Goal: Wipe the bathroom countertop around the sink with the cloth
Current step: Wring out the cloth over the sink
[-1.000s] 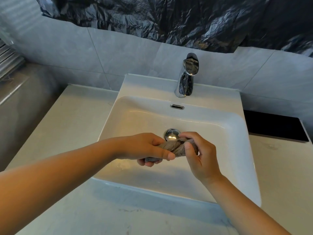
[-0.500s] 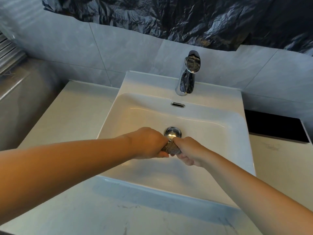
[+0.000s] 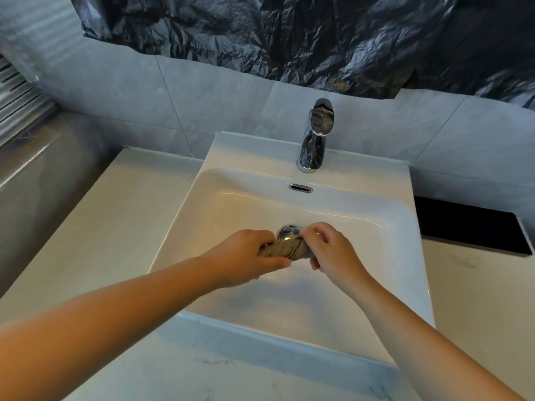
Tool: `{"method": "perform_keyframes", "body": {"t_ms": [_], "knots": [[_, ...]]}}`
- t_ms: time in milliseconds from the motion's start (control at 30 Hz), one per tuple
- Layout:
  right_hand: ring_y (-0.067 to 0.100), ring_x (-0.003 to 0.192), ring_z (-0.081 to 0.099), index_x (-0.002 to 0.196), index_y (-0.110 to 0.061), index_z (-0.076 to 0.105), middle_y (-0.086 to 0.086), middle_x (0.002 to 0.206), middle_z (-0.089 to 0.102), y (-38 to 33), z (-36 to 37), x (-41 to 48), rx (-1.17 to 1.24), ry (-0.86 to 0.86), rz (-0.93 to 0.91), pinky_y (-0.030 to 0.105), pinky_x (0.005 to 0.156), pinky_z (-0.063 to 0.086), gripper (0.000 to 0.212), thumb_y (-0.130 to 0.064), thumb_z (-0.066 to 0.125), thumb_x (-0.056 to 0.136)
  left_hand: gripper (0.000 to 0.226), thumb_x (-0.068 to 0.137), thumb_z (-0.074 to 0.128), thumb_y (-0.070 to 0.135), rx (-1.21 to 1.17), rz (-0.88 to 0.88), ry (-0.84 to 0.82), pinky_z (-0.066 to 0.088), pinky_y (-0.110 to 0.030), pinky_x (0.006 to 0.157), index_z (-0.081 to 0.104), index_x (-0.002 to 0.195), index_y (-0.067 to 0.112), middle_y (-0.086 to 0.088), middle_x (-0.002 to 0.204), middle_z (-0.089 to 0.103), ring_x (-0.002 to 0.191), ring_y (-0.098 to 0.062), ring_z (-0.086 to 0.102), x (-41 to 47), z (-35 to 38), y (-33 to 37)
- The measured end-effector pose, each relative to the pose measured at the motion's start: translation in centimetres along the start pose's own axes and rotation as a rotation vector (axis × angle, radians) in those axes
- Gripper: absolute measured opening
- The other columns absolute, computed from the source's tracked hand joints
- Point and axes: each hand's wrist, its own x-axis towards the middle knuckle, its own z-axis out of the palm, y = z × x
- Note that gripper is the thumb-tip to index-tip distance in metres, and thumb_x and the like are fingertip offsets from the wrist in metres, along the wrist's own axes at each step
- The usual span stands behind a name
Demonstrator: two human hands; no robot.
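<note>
Pale grey wall tiles [image 3: 220, 99] run behind a pale marbled bathroom countertop [image 3: 95, 233], with crinkled dark plastic sheeting [image 3: 289, 30] hung above. A white rectangular ceramic sink [image 3: 399, 227] is set into the countertop, a flat black mat [image 3: 463, 227] lying just beside its right rim. A chrome tap [image 3: 314, 140] stands at the sink's back edge, and a round chrome drain plug [image 3: 286, 232] sits in the basin. Over the basin, the left hand [image 3: 243, 259] and the right hand [image 3: 333, 253] each clench one end of a twisted grey-brown cloth [image 3: 286, 251].

Two bare forearms [image 3: 121, 311], seemingly sleeveless.
</note>
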Motion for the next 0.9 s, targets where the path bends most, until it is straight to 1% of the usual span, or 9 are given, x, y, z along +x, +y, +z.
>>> {"method": "perform_keyframes", "body": {"t_ms": [67,133,300,400,500,600,733,800,900], "knots": [[0.013,0.063,0.064,0.101,-0.020,0.055,0.003,0.083,0.068,0.2,-0.1,-0.6,0.185,-0.007,0.060,0.019,0.056,0.049,0.009,-0.026,0.052,0.095,0.021,0.087,0.061,0.044,-0.161,-0.036,0.071,0.055,-0.026,0.057,0.063,0.093,0.025,-0.001,0.082,0.062,0.060,-0.013,0.062,-1.1,0.3,-0.3],[0.015,0.077,0.070,0.105,-0.022,0.052,0.007,0.089,0.072,0.1,0.0,-1.3,0.429,-0.028,0.152,0.023,0.066,0.054,0.014,-0.017,0.056,0.092,0.019,0.086,0.063,0.042,-0.265,-0.066,0.157,0.057,-0.027,0.060,0.065,0.095,0.025,-0.001,0.084,0.062,0.060,-0.011,0.064,-2.1,0.6,-0.7],[0.022,0.088,0.066,0.082,0.000,0.069,0.013,0.085,0.069,-0.9,0.7,-2.5,0.893,-0.091,0.160,0.027,0.083,0.056,0.018,0.004,0.053,0.088,0.026,0.078,0.067,0.054,-0.410,-0.160,0.281,0.053,-0.029,0.071,0.066,0.094,0.033,0.005,0.077,0.068,0.069,-0.009,0.064,-4.6,1.0,-1.7],[0.025,0.103,0.062,0.106,0.014,0.060,0.017,0.103,0.066,-1.4,2.1,-2.4,0.975,-0.150,0.175,0.031,0.091,0.053,0.024,-0.003,0.053,0.090,0.027,0.076,0.069,0.054,-0.462,-0.183,0.334,0.055,-0.034,0.076,0.067,0.093,0.034,0.007,0.079,0.071,0.075,-0.009,0.065,-6.2,0.5,-2.6],[0.020,0.103,0.067,0.108,0.003,0.066,0.015,0.107,0.070,-3.0,4.8,-2.9,0.867,-0.186,0.211,0.032,0.093,0.052,0.033,-0.023,0.064,0.089,0.025,0.074,0.073,0.051,-0.419,-0.163,0.376,0.055,-0.035,0.073,0.065,0.094,0.038,0.009,0.083,0.068,0.075,-0.009,0.062,-7.9,0.0,-3.8],[0.019,0.089,0.071,0.110,-0.004,0.060,0.014,0.101,0.071,-4.4,8.7,-3.2,0.649,-0.098,0.256,0.033,0.079,0.058,0.048,-0.034,0.076,0.077,0.029,0.069,0.078,0.048,-0.372,-0.133,0.426,0.050,-0.023,0.066,0.062,0.092,0.040,0.014,0.085,0.063,0.076,-0.004,0.057,-10.0,-0.6,-5.7],[0.022,0.087,0.068,0.111,-0.001,0.059,0.017,0.105,0.066,-6.7,13.3,-3.4,0.670,-0.053,0.223,0.030,0.068,0.056,0.030,-0.016,0.067,0.087,0.040,0.062,0.073,0.062,-0.498,-0.110,0.451,0.052,-0.027,0.061,0.065,0.093,0.038,0.010,0.083,0.066,0.072,-0.011,0.061,-13.4,-2.8,-9.9],[0.024,0.087,0.063,0.111,0.000,0.060,0.020,0.105,0.063,-8.3,15.6,-3.9,0.740,-0.100,0.177,0.030,0.064,0.054,0.021,-0.001,0.054,0.091,0.041,0.066,0.067,0.060,-0.587,-0.144,0.433,0.057,-0.030,0.068,0.067,0.095,0.031,0.003,0.084,0.070,0.074,-0.014,0.066,-15.4,-4.4,-12.4],[0.021,0.091,0.060,0.108,-0.004,0.061,0.014,0.107,0.063,-10.5,19.6,-4.6,0.835,-0.174,0.096,0.028,0.068,0.051,0.036,0.013,0.036,0.089,0.047,0.073,0.059,0.056,-0.822,-0.255,0.319,0.059,-0.034,0.076,0.068,0.101,0.019,-0.007,0.092,0.072,0.083,-0.020,0.070,-18.6,-6.6,-16.2]]}}
